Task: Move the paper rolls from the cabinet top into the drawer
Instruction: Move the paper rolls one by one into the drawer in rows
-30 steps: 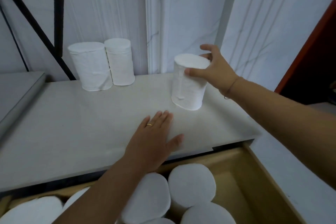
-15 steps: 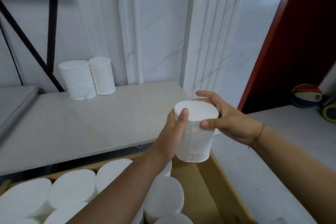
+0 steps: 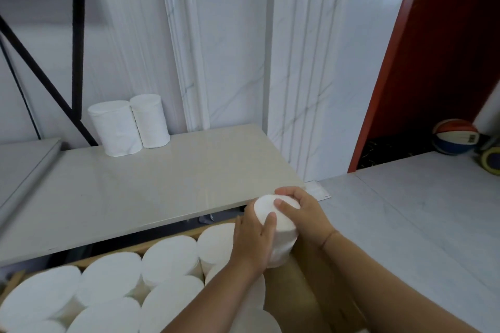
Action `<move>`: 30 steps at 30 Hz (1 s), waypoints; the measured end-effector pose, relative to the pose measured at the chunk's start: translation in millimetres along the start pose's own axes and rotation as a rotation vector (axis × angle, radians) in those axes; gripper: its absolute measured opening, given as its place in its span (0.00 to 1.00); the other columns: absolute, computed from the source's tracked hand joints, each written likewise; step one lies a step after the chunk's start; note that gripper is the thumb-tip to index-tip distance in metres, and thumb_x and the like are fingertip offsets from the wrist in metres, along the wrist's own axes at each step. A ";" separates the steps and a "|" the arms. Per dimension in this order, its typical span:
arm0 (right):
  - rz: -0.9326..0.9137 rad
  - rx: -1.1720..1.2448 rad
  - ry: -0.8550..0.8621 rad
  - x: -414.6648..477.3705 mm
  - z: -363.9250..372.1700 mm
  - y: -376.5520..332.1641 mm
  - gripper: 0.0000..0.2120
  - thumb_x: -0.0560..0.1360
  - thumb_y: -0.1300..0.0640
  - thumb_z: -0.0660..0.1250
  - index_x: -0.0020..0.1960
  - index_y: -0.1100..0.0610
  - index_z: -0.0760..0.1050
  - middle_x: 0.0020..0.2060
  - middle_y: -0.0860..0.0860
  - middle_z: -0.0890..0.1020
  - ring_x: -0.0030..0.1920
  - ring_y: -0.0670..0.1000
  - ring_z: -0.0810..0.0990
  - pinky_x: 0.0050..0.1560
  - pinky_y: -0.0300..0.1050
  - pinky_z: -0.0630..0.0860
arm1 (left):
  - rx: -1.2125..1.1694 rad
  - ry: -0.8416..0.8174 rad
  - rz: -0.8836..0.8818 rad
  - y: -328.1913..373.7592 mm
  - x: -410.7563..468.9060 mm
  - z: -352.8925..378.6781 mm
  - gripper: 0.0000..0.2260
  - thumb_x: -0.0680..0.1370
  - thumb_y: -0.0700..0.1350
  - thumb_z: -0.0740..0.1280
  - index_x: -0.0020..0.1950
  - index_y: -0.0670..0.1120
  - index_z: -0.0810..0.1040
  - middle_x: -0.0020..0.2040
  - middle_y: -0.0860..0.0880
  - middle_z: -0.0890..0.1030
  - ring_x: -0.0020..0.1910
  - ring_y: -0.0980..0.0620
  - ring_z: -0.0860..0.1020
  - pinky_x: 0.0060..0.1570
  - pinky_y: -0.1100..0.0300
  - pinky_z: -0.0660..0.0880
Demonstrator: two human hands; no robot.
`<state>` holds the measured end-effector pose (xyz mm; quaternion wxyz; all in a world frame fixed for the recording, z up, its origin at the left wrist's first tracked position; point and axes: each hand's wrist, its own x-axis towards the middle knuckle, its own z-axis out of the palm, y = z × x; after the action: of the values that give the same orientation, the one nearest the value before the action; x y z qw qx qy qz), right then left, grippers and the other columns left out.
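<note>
A white paper roll stands upright in both my hands, low inside the far right corner of the open wooden drawer. My left hand wraps its left side, thumb on the top rim. My right hand covers its right side and top. Several white rolls stand packed upright in the drawer to the left. Two more rolls stand side by side at the back of the grey cabinet top, against the wall.
A black metal frame rises at the back left. A marble pillar stands right of the cabinet, with pale floor beyond it. A basketball lies on the floor at the far right by a red door frame.
My right hand lifted the roll off the cabinet top, my left hand joined it, and both lowered it into the drawer's right end. My view shifted right and back.
</note>
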<state>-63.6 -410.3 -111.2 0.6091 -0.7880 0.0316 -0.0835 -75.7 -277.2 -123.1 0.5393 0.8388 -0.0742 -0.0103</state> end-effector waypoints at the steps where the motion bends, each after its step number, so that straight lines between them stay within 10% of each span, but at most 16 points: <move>1: 0.017 0.025 -0.001 0.0 2.5 6.0 0.09 0.75 0.58 0.68 0.55 0.54 0.77 0.51 0.45 0.80 0.52 0.45 0.77 0.49 0.32 0.76 | 0.067 0.024 0.001 -5.8 0.6 1.3 0.21 0.80 0.53 0.57 0.71 0.50 0.60 0.68 0.47 0.68 0.68 0.46 0.65 0.68 0.52 0.65; 11: 0.010 -0.131 -0.135 7.7 10.7 23.2 0.16 0.71 0.71 0.64 0.50 0.53 0.79 0.53 0.51 0.81 0.56 0.47 0.79 0.59 0.37 0.73 | 0.802 -0.112 0.145 -26.4 10.8 -5.9 0.24 0.81 0.55 0.45 0.76 0.50 0.46 0.78 0.51 0.54 0.76 0.53 0.47 0.74 0.49 0.37; 22: -0.016 -0.308 -0.004 -1.5 14.1 26.3 0.12 0.73 0.66 0.65 0.50 0.51 0.77 0.48 0.42 0.80 0.49 0.39 0.75 0.45 0.24 0.68 | 0.829 -0.151 0.271 -50.0 3.2 -25.2 0.28 0.80 0.59 0.44 0.77 0.50 0.45 0.78 0.52 0.50 0.76 0.55 0.43 0.72 0.55 0.34; 30: -0.143 -0.330 0.124 -8.0 30.9 -4.7 0.15 0.72 0.62 0.70 0.55 0.49 0.74 0.51 0.41 0.76 0.55 0.44 0.75 0.55 0.30 0.69 | 0.791 -0.201 0.454 -71.1 -21.5 -77.1 0.29 0.77 0.64 0.39 0.76 0.55 0.45 0.76 0.60 0.45 0.70 0.67 0.32 0.69 0.62 0.30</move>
<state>-66.5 -378.4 -114.9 0.4612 -0.8707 0.0263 -0.1688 -81.4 -175.7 -156.7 0.1566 0.9373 -0.3062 0.0557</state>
